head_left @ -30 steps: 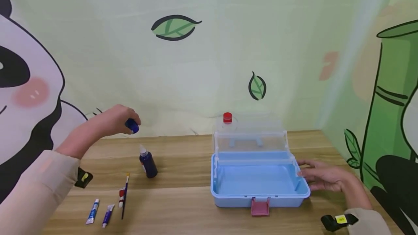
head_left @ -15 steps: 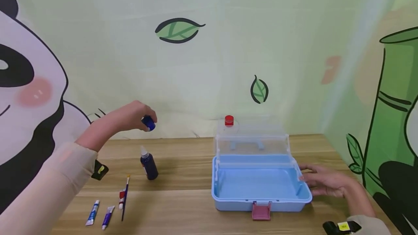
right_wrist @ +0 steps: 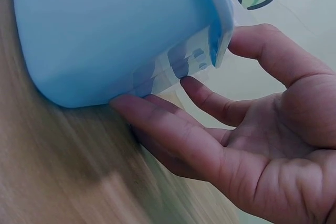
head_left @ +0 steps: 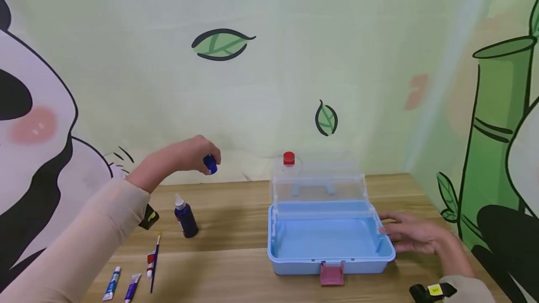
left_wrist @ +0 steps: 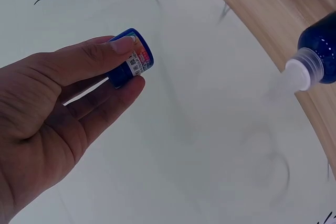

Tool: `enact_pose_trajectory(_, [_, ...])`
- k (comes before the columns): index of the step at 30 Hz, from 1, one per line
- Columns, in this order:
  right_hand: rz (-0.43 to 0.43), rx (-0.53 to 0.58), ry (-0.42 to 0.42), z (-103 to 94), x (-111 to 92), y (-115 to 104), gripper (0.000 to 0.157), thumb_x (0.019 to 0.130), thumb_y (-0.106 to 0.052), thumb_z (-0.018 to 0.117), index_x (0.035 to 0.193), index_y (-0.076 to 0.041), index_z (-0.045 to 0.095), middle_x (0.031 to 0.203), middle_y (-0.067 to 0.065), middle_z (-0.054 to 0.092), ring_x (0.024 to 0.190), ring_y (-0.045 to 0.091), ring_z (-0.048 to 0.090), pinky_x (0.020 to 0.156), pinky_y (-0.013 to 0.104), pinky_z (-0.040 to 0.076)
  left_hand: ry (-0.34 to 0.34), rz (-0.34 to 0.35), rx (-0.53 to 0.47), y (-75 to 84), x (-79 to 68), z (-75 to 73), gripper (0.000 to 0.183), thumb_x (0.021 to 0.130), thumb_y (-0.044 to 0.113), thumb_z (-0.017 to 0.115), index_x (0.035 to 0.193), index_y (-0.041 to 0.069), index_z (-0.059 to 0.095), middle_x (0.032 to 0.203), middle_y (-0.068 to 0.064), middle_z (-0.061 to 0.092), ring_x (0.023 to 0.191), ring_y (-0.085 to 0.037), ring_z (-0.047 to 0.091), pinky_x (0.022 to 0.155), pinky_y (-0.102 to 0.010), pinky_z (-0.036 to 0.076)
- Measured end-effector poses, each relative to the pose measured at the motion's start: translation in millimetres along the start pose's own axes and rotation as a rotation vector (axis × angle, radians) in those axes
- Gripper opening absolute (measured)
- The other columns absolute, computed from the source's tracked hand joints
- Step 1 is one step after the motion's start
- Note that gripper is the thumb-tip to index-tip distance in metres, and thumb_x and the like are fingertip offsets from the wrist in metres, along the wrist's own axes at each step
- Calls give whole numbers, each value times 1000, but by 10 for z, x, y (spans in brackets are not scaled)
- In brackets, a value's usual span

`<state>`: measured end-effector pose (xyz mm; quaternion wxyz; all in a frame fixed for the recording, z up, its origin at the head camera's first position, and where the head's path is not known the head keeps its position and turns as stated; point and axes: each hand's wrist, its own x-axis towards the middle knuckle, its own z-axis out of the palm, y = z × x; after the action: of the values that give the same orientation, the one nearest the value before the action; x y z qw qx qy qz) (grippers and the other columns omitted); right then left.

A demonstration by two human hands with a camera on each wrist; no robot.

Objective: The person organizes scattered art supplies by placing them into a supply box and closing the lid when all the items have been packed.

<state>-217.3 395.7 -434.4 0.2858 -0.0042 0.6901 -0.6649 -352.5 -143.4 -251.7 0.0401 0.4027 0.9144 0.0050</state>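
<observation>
My left hand [head_left: 191, 153] pinches a small blue paint jar [left_wrist: 131, 59] between thumb and fingers, above the back of the table. Colour print and white label text show on its side in the left wrist view. At the right, my right hand [head_left: 414, 234] touches the right side of a light blue plastic box [head_left: 332, 265] with its fingertips, fingers spread and loosely bent. The box's clear lid [head_left: 320, 186] stands raised at the back, and the tray inside is bare. In the right wrist view, fingertips meet the box's outer wall [right_wrist: 115, 35] and its edge.
A dark blue squeeze bottle [head_left: 186, 220] with a pale nozzle stands left of the box. Nearer lie a paintbrush [head_left: 155, 263], a red-and-white tube [head_left: 149, 264], a blue tube [head_left: 111, 284] and a purple tube [head_left: 132, 287]. A red cap [head_left: 288, 158] shows behind the lid.
My left hand has moved right with the blue jar, past the squeeze bottle towards the box. The right hand stays at the box's side. The head view has shifted slightly.
</observation>
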Motion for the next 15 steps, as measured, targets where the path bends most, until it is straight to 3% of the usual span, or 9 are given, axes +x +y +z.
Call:
enact_pose_trajectory(6, [12, -24, -1, -3, 18, -9, 83, 103, -15, 58, 156, 10, -1, 144, 29, 46, 120, 33, 61, 96, 53, 53, -12, 44, 8, 70, 101, -19, 20, 84, 0, 80, 103, 4, 74, 100, -7, 72, 90, -20, 66, 80, -36, 58])
enact_pose_trajectory(15, [12, -8, -9, -12, 30, 25, 83, 103, -16, 58, 156, 9, -1, 139, 22, 53, 119, 32, 61, 96, 53, 54, -79, 61, 55, 205, 205, -253, 19, 85, 0, 79, 103, 2, 73, 100, -9, 71, 87, -21, 63, 80, -37, 57])
